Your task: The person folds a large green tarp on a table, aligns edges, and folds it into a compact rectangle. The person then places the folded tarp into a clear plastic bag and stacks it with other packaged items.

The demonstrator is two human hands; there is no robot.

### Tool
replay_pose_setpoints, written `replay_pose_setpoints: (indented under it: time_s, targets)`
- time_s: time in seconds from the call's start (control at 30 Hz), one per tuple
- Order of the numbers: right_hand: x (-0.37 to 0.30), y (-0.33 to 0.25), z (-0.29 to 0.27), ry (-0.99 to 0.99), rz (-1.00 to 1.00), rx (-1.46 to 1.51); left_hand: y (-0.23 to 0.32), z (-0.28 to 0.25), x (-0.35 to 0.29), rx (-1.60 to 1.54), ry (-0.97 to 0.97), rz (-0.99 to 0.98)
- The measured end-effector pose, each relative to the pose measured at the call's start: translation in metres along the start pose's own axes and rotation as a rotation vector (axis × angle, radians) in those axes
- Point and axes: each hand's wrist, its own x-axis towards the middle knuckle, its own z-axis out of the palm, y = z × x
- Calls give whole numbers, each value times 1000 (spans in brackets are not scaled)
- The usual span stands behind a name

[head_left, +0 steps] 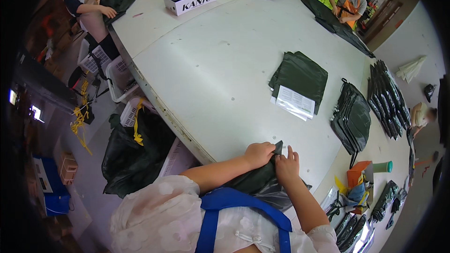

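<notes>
A dark green fabric piece [255, 178] lies at the table's near edge, against my front, partly hidden by my arms. My left hand [260, 155] is closed on its upper corner, and the tip sticks up between my hands. Close beside it, my right hand [287, 165] pinches the same fabric, with a finger or two raised. Glossy dark material, perhaps a plastic bag, shows under my right forearm. Farther up the table is a stack of folded dark green fabric [302, 77] with printed white sheets [295, 102] partly on it.
Stacked dark drawstring bags [351, 117] and shiny packed bundles [388, 98] lie at right. An orange box [360, 173] and green roll [383, 166] stand nearer. A white box [190, 0] is at the back. White baskets [123, 77] hug the left edge. Co-workers [348, 2] handle dark fabric.
</notes>
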Motion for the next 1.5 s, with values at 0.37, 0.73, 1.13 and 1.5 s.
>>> replay_pose_setpoints:
  time_s: [0.37,0.73,1.13,1.5]
  targets:
    - [-4,-6,33,496,227,796,-5,-11,-11,86,7,70]
    - [31,7,53,53,430,1101,-7,-28,-24,142,-152,179]
    - [18,5,60,75,673,920,-24,-29,-49,122,-260,-160]
    - [-51,-77,-13,264,195,746,-27,-10,-64,-313,-338,-405]
